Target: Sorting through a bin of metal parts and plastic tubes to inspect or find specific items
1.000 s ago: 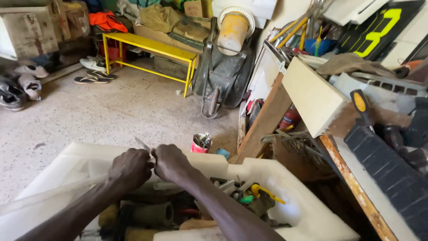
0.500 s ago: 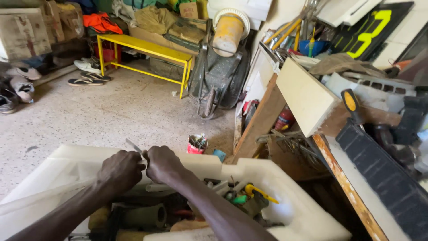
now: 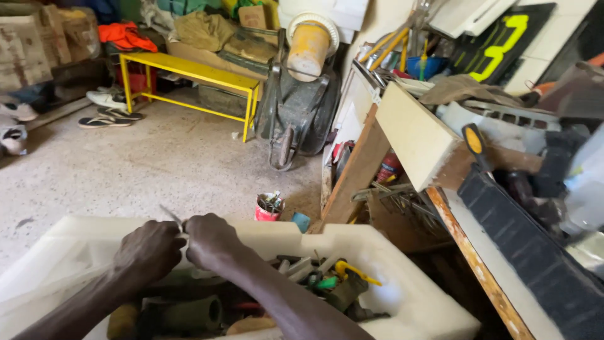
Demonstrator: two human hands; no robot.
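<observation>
Over the white tub of jumbled tools, the left hand and right hand meet knuckle to knuckle, both grips pinching a thin metal strip that juts up between them above the tub's far rim.

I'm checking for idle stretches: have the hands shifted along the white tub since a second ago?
No. Both hands stay together at the white tub's far rim, short of the small can.
</observation>
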